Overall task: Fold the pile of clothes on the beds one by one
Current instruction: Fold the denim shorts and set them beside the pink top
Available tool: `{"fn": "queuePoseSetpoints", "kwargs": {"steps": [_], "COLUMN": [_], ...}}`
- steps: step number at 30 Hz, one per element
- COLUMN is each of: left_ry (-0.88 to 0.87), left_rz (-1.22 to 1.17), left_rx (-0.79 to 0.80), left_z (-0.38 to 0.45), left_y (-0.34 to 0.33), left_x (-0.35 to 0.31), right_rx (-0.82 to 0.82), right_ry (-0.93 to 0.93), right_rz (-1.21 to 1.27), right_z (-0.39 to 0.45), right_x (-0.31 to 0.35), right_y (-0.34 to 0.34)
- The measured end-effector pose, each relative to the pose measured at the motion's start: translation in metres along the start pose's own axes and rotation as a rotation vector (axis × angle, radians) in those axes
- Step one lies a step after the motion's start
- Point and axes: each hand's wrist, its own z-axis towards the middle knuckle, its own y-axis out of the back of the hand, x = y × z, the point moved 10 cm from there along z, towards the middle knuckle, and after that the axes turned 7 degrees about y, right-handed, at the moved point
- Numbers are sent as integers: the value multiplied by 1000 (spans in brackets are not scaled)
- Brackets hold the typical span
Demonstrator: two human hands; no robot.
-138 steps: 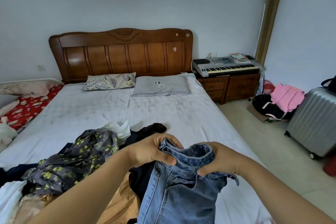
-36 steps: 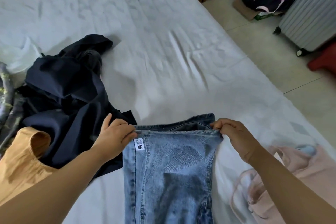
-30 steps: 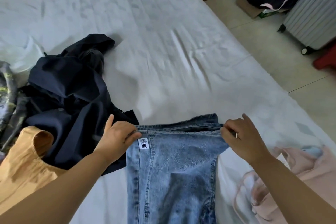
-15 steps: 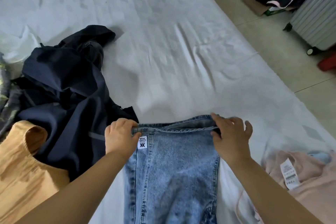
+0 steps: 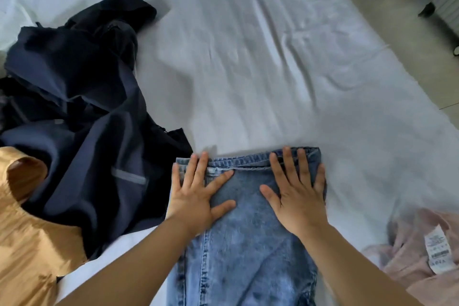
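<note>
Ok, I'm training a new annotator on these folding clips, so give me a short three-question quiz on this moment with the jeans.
1. True or false: both hands lie flat, fingers spread, on the jeans.
2. Multiple choice: which garment lies directly beside the left hand? A) the pink garment B) the dark navy garment C) a striped towel
3. Fill in: the white care label shows on the ____ garment, at the right edge of the view.

Key
1. True. The left hand and the right hand press near the waistband, and neither has a grip on the denim.
2. B, the dark navy garment.
3. Pink: the care label is on the pink garment.
</note>
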Motion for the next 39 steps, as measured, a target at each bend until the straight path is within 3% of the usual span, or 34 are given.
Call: {"fn": "queuePoseSetpoints", "kwargs": {"steps": [8,11,14,17,20,22,24,28,31,33,36,39], "left_ry": [-99,-50,39,-9,-216,-215,-153,-109,-109,-112,-110,-61], "left_rz": [-34,44,100,-120,-265,-249,-233,-212,-226,-259,-300,-293], "left_rx": [125,208,109,55,147,161,172,171,146,125,114,115], "left_z": [21,13,-10,-47,-87,-99,-102,-100,-99,-100,-100,-99], "left_y": [-3,3,19,28,18,7,-3,-11,-10,-8,-6,-6], "left_x": [8,6,-11,-45,-88,-94,-89,-85,-84,-81,-74,-66], "right_rx": [54,-44,-170,-186,-299,-382,-401,-161,25,-68,-307,-300], "right_ry": [12,99,-29,-118,-227,-320,-322,-275,-186,-110,-46,-49], "right_rz": [95,186,357,495,818,1225,1406,1220,766,553,488,352], "right_z": [19,-1,-45,-79,-84,-80,-78,-75,-71,-71,-82,-90], "right_x": [-5,-8,-23,-23,-38,-53,-60,-59,-53,-51,-47,-43], "right_y": [-10,11,19,7,13,15,18,11,7,20,45,40]}}
